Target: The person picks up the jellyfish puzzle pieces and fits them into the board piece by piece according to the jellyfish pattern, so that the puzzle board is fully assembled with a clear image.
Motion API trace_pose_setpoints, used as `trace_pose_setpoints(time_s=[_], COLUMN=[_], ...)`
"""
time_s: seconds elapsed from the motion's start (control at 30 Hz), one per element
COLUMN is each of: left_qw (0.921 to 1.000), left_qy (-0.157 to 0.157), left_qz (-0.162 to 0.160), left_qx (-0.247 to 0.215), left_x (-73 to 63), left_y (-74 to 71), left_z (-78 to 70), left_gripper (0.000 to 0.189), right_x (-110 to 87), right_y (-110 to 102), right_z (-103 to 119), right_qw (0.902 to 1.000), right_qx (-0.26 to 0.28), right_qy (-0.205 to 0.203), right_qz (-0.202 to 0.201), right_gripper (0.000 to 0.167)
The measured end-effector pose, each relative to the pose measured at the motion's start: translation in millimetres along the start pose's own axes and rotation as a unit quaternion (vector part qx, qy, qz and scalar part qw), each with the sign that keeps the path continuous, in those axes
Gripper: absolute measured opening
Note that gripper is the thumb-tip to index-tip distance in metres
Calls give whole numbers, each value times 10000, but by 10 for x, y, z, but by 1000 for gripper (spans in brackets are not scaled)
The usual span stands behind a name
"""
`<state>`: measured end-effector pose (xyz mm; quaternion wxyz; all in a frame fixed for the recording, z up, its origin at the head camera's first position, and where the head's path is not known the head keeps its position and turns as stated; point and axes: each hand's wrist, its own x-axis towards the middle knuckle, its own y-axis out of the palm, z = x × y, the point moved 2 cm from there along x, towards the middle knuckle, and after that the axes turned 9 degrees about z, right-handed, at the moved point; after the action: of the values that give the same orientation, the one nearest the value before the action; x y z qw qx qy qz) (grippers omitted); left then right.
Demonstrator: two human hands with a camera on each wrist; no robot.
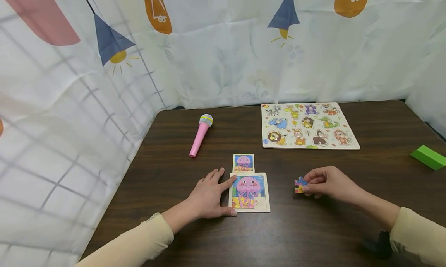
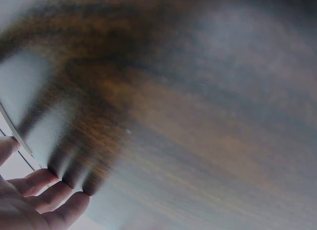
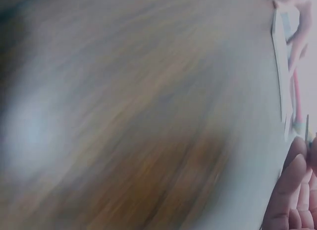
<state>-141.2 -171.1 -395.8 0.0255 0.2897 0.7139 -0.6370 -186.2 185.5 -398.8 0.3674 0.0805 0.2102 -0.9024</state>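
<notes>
A square jigsaw puzzle tray (image 1: 262, 206) with a pink jellyfish picture lies on the dark table; its lower right corner shows bare wood. My left hand (image 1: 207, 199) rests at the tray's left side, fingers spread, with index finger and thumb touching its edge. Right of the tray, my right hand (image 1: 325, 183) pinches a small blue and yellow jigsaw piece (image 1: 299, 185) between thumb and fingers. A small jellyfish picture card (image 1: 243, 163) lies just beyond the tray. In the right wrist view, the fingers (image 3: 292, 178) are at the right edge and the piece is barely visible.
A pink toy microphone (image 1: 199, 137) lies at the back left. At the back right is a wooden animal puzzle board (image 1: 315, 139). A green block (image 1: 429, 157) sits near the right edge. Printed curtains (image 1: 223, 58) hang behind the table.
</notes>
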Motion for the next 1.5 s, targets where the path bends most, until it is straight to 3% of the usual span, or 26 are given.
trace_pose_setpoints(time_s=[0.3,0.63,1.07,1.5], left_qw=[10000,10000,10000,10000], left_qy=[12,-13,-5,-39], left_qz=[-50,-9,16,28], left_qx=[-13,18,53,-4], left_x=[0,5,15,13], left_y=[-12,-17,-12,-7], left_z=[-10,-15,-6,8], left_gripper=[97,97,99,98], right_x=[259,472,602,644], right_y=[283,557,752,833], right_z=[163,310,436,572], right_qw=[9978,9952,9976,9956], right_qx=[517,691,270,-435], right_qy=[-55,-17,158,658], right_qz=[408,695,617,502], right_gripper=[33,25,17,15])
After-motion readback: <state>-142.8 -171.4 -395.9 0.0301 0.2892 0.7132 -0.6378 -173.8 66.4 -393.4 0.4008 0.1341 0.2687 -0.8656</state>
